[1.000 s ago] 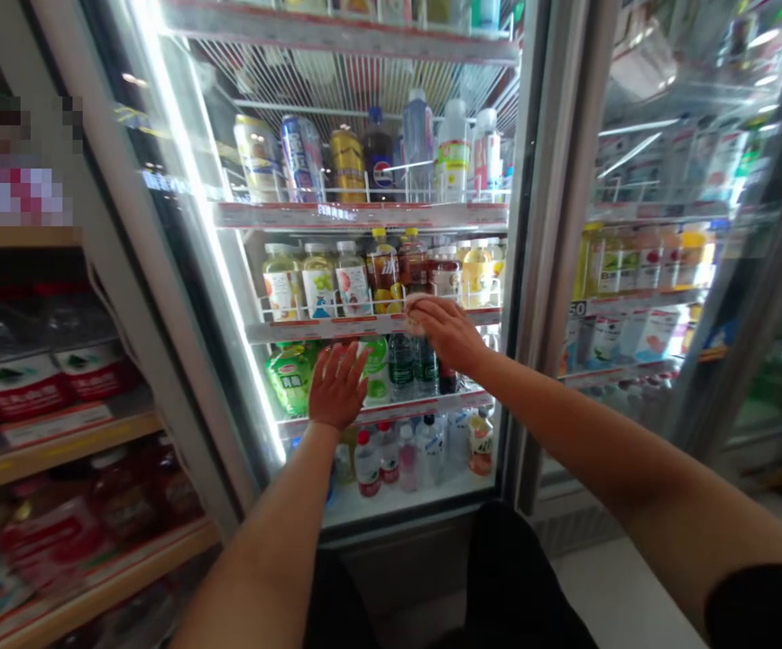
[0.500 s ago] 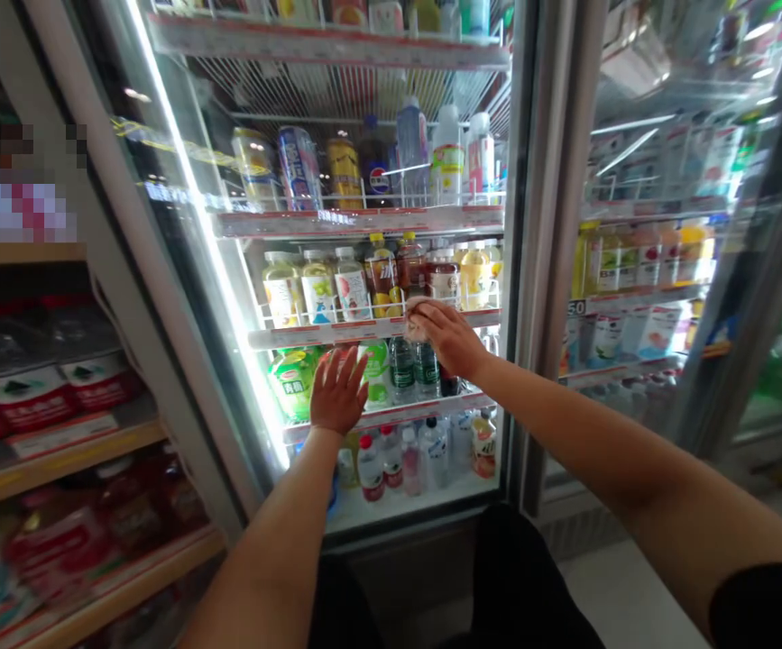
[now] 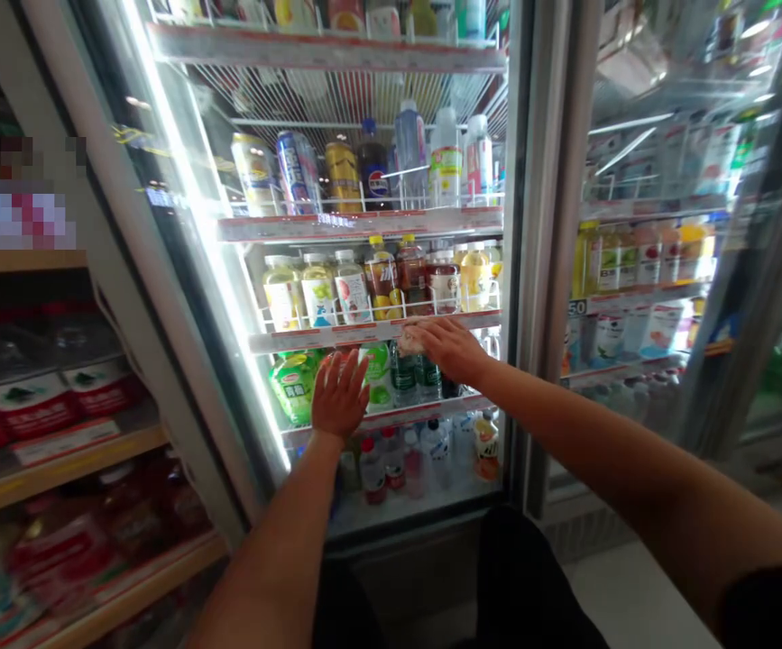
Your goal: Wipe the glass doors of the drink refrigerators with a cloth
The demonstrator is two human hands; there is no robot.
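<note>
My left hand (image 3: 338, 394) lies flat with fingers spread against the glass door (image 3: 242, 297) of a lit drinks fridge, over the green bottles (image 3: 294, 383) on the third shelf. My right hand (image 3: 450, 347) presses a small white cloth (image 3: 409, 342) against the same glass, just under the shelf of juice bottles (image 3: 377, 284). The cloth shows only at the fingertips.
Cans and bottles (image 3: 363, 167) fill the upper shelf, small bottles (image 3: 424, 451) the lowest one. A metal door frame (image 3: 546, 270) divides this fridge from a second glass-door fridge (image 3: 661, 252) on the right. Wooden shelves (image 3: 59, 460) with packaged goods stand at left.
My right hand with the cloth has slid downward on the glass, from the juice shelf's edge to just below it. The left hand stays flat in the same spot.
</note>
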